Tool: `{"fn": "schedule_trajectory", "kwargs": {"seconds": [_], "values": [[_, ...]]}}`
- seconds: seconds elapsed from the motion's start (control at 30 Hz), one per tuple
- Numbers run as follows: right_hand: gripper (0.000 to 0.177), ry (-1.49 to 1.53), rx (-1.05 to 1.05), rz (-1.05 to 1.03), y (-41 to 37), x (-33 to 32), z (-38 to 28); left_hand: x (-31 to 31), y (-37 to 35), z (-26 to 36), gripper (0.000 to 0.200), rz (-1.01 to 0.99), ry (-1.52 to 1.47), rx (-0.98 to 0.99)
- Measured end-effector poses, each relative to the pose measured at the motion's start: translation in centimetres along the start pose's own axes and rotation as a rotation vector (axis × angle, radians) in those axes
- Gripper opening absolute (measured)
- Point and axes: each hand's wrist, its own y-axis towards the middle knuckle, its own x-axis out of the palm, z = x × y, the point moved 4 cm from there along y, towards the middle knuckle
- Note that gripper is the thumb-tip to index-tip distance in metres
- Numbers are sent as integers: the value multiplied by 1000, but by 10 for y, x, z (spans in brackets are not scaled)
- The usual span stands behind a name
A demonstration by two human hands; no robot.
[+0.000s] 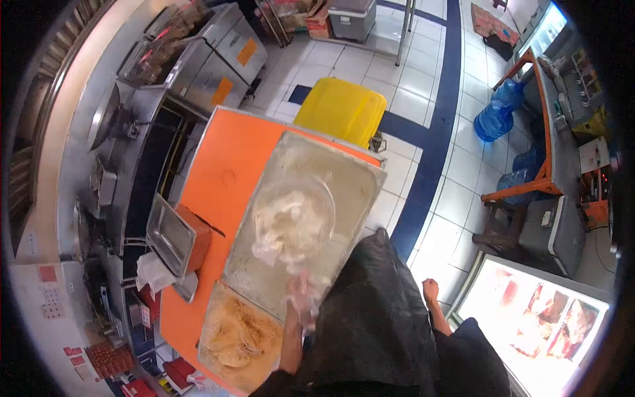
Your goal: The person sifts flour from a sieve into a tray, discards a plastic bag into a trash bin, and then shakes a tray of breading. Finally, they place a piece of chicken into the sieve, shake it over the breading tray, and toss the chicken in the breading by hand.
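Taking twelve o'clock as straight ahead of the person in the black apron (pixel 374 311), the left hand (pixel 302 301) is at about nine, by the near edge of the shallow metal tray (pixel 357 178). It looks to be in a thin clear glove dusted pale. I can't tell whether its fingers are apart or together, or whether they grip anything. The right hand (pixel 430 291) is low beside the apron at about two, away from the food; its fingers look bent, but I can't make out how far they close.

At eleven, in that tray, a round clear-rimmed bowl (pixel 333 198) holds the floury white pieces (pixel 291 221), some by its near rim, just beyond the left hand. At nine, another tray (pixel 210 360) holds orange-brown crumbs (pixel 254 324) with pale coated lumps. Both trays sit on the orange table (pixel 225 159). At ten, an empty-looking steel pan (pixel 169 235) is tilted by a white cloth (pixel 155 272).

Farther off, a lit display case (pixel 489 284) with meat is at three, a yellow lid (pixel 340 109) at twelve, a grey box (pixel 552 231) at two, blue water bottles (pixel 493 121) at one, and, farthest at twelve, a grey cooler (pixel 350 23).
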Motion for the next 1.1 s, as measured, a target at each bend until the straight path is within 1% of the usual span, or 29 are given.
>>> {"fn": "schedule_trajectory", "kwargs": {"seconds": [0.03, 0.07, 0.1, 0.13, 0.17, 0.23, 0.27, 0.3, 0.33, 0.37, 0.4, 0.43, 0.47, 0.5, 0.57, 0.6, 0.63, 0.67, 0.7, 0.73, 0.77, 0.8, 0.87, 0.9, 0.93, 0.97, 1.0, 1.07, 1.1], "values": [[38, 53, 24, 9, 3, 2, -2, -21, 44, -48, 29, -189, -123, 86], [37, 92, 51, 7, -2, -2, -6, -15, 37, -29, 29, -180, -124, 87], [37, 78, 45, -10, -6, -5, -9, -8, 25, -14, 30, -139, -39, 55], [34, 65, -16, 33, -7, -7, -18, -6, 14, -7, 31, -95, 45, 21], [32, 61, -84, 82, -6, -10, -38, -10, 14, -12, 31, -78, 35, 22], [25, 185, -211, 277, -23, -39, -122, -7, 21, -14, 36, -101, 216, 209], [19, 277, -437, 345, -27, -49, -166, -6, 21, -16, 36, -79, 203, 212], [13, 349, -525, 305, -56, -71, -244, -5, 18, -21, 38, -78, 214, 199], [10, 517, -686, 153, -81, -77, -311, -6, 17, -25, 40, -80, 227, 187], [9, 463, -891, 63, -97, -64, -357, -9, 19, -28, 40, -65, 222, 190], [18, 261, -1078, -64, -142, -67, -417, -10, 22, -28, 40, -88, 234, 239], [28, 188, -1265, -161, -174, -52, -455, -7, 24, -27, 39, -116, 246, 291], [29, 127, -1481, -291, -208, -41, -494, -3, 23, -27, 39, -117, 240, 301], [34, 57, -1646, -332, -231, -17, -510, 0, 19, -26, 41, -119, 217, 334], [36, -322, -1826, -322, -260, 37, -526, 3, 11, -19, 42, -127, 193, 382], [36, -326, -1825, -306, -264, 55, -531, 1, 3, -13, 41, -130, 187, 446], [30, -430, -1868, -373, -267, 71, -533, -1, -5, -5, 41, -139, 184, 507], [24, -537, -1900, -440, -265, 83, -532, -4, -14, -1, 38, -102, 222, 420], [24, -546, -1882, -424, -259, 82, -534, -7, -20, -1, 35, -65, 257, 330], [23, -481, -1873, -318, -252, 77, -539, -19, -6, -26, 35, -85, 256, 335], [22, -413, -1867, -217, -246, 71, -544, -37, 20, -68, 35, -121, 291, 301], [22, -419, -1866, -211, -239, 67, -549, -49, 37, -89, 35, -150, 326, 265], [17, -405, -1737, -128, -222, 62, -558, -25, -1, 0, 36, -443, -65, 15], [16, -385, -1708, -202, -223, 50, -562, -14, -22, 47, 36, -549, -228, -144], [16, -387, -1689, -201, -221, 49, -557, -13, -16, 19, 36, -559, -219, -158], [15, -396, -1678, -200, -215, 44, -561, -16, 11, -18, 36, -327, 9, 59], [14, -397, -1664, -208, -211, 42, -563, -23, 28, -37, 37, -84, 233, 273], [12, -379, -1625, -230, -205, 35, -557, -24, 53, -69, 36, -80, 209, 190], [12, -390, -1623, -224, -206, 40, -551, -31, 65, -91, 37, -11, 287, 569]]}}
